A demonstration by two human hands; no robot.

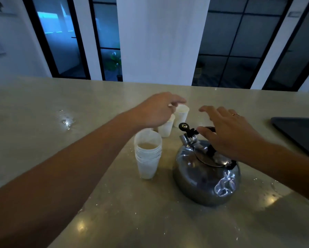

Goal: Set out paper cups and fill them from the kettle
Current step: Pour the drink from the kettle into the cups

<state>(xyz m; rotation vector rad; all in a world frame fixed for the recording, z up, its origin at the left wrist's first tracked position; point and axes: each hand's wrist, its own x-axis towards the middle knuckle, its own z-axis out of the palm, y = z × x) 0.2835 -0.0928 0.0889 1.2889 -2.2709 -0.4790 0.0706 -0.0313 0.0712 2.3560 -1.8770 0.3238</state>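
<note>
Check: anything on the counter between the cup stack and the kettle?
Nothing: in the head view, only bare counter separates the cup stack from the kettle.

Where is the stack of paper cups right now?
In the head view, the stack of paper cups stands upright on the counter just left of centre, beside the kettle and nearer than two single cups.

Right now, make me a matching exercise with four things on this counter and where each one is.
1. shiny steel kettle
2. stack of white paper cups
3. left hand
4. dark flat tray

A. far right edge of the counter
B. above the single cups at the back
C. left of the kettle
D. under the open right hand

Pairs: 1-D, 2-C, 3-B, 4-A
</note>
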